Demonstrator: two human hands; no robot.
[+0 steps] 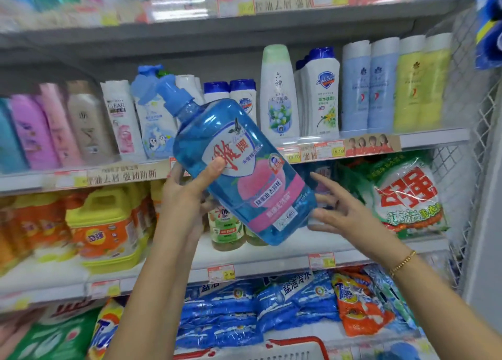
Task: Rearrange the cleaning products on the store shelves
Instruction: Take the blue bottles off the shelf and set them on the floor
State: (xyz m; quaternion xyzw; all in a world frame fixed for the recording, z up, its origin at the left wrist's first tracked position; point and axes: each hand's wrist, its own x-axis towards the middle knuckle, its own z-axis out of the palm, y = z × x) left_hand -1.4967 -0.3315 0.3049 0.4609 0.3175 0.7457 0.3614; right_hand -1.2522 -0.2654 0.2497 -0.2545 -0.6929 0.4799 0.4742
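You are holding the blue bottle (239, 169) tilted in front of the shelves (298, 247), its pump cap pointing up and left. Your left hand (187, 196) is gripping its side, thumb lying across the label. Your right hand (336, 210) is hovering open, fingers spread, just beside the bottle's bottom end; whether it is touching is unclear

The blue bottle (241, 175) is clear tinted plastic, smooth and glossy, with a slick printed label; its pump cap (169, 94) is opaque blue plastic, duller; the yellow jug (106, 224) is opaque plastic with a soft sheen; the detergent bag (407, 196) is crinkled, shiny plastic film; the shelf (271, 248) looks like painted metal, pale and matt; the side panel (461, 169) is white wire mesh; the bracelet (402, 263) is bright gold-coloured metal.
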